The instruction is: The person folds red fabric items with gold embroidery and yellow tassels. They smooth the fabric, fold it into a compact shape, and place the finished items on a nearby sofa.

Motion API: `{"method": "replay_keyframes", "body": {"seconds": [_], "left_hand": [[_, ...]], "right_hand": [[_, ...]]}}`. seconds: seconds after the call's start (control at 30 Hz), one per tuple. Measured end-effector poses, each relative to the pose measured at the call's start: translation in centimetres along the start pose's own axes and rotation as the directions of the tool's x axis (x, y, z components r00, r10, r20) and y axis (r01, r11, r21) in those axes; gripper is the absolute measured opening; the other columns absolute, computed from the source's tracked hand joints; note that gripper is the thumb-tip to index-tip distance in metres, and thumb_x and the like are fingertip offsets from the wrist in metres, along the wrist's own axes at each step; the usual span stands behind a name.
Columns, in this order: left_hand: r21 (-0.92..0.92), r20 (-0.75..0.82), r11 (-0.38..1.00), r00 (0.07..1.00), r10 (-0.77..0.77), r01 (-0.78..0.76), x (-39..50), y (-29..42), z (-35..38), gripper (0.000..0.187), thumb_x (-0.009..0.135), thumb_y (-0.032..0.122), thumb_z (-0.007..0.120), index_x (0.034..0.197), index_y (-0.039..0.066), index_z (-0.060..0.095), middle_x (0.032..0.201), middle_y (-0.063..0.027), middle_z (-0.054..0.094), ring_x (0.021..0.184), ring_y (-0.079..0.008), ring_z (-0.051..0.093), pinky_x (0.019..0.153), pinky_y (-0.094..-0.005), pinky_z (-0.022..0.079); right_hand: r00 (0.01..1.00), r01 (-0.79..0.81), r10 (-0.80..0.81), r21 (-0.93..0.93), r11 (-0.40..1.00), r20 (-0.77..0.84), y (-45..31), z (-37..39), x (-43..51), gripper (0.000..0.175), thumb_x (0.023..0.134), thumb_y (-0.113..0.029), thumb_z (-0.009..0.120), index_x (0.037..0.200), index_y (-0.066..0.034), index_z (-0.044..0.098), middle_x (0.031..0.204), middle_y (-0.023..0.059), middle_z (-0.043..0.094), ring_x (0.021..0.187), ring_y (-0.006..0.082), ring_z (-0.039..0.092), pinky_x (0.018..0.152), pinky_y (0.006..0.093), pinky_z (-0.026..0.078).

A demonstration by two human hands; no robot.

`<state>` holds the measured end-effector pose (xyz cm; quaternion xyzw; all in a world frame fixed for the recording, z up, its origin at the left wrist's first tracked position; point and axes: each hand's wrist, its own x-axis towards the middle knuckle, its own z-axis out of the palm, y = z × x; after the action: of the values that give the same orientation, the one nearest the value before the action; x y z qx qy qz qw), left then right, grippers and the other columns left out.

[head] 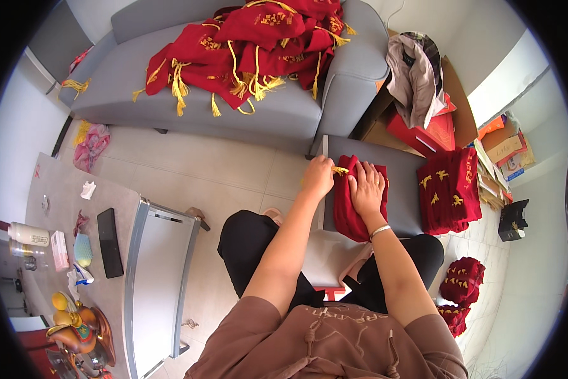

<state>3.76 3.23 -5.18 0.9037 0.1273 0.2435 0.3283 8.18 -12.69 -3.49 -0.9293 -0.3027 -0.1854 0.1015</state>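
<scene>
A folded red cloth piece [348, 208] lies on a grey padded seat [402, 194] before me. My left hand [318, 176] is at its far left edge, its fingers closed on a yellow tassel cord [340, 170]. My right hand [367, 189] lies flat on top of the cloth with fingers spread, a ring and a bracelet showing. To the right, a stack of folded red cloth pieces [450, 192] with yellow tassel ends and gold lettering stands on the same seat.
A grey sofa [118, 71] bears a loose heap of red tasselled cloth pieces [260, 52]. At the left, a table [118, 199] holds a black phone [110, 242] and a wooden ornament. Cardboard boxes and a jacket [414, 80] are at the upper right. Red bundles [461, 280] lie lower right.
</scene>
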Motion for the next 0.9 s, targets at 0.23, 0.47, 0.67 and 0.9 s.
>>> {"method": "replay_keyframes", "body": {"seconds": [0.23,0.47,0.67,0.9], "left_hand": [[0.049,-0.059,0.999,0.998,-0.014,0.017,0.4,-0.4,-1.0,0.006,0.078,0.001,0.060,0.082,0.006,0.060,0.091,-0.0093,0.056,0.093,-0.0309,0.056,0.077,-0.0412,0.049],[-0.099,0.073,0.991,0.993,-0.088,0.095,0.5,-1.7,-0.7,0.004,0.081,0.007,0.056,0.081,0.007,0.060,0.083,-0.0170,0.063,0.083,-0.0385,0.061,0.070,-0.0484,0.048],[-0.137,0.239,0.965,0.953,-0.185,0.221,1.4,-2.7,-0.6,0.013,0.080,0.020,0.063,0.087,0.011,0.070,0.090,-0.0150,0.066,0.087,-0.0345,0.062,0.077,-0.0447,0.050],[-0.108,0.350,0.960,0.914,-0.207,0.259,1.3,-1.7,-1.3,0.025,0.077,0.031,0.072,0.089,0.009,0.070,0.082,-0.0109,0.067,0.079,-0.0297,0.063,0.070,-0.0396,0.049]], "right_hand": [[1.000,0.005,-0.005,-0.007,1.000,-0.010,-0.1,0.0,0.2,0.051,0.094,-0.044,0.046,0.135,-0.0142,0.047,0.137,0.0108,0.047,0.130,0.0271,0.040,0.110,0.0444,0.024],[0.987,0.060,-0.068,-0.060,0.996,-0.145,0.1,0.4,0.3,0.049,0.094,-0.045,0.048,0.132,-0.0143,0.051,0.130,0.0111,0.053,0.123,0.0280,0.047,0.105,0.0439,0.030],[0.987,0.049,-0.051,-0.017,0.999,-0.153,0.7,1.9,0.3,0.052,0.092,-0.052,0.046,0.128,-0.0165,0.055,0.130,0.0071,0.054,0.124,0.0265,0.046,0.107,0.0450,0.028],[0.999,0.008,-0.008,-0.001,1.000,-0.048,0.5,1.5,0.3,0.056,0.094,-0.055,0.038,0.135,-0.0180,0.048,0.135,0.0081,0.049,0.131,0.0256,0.039,0.111,0.0450,0.021]]}}
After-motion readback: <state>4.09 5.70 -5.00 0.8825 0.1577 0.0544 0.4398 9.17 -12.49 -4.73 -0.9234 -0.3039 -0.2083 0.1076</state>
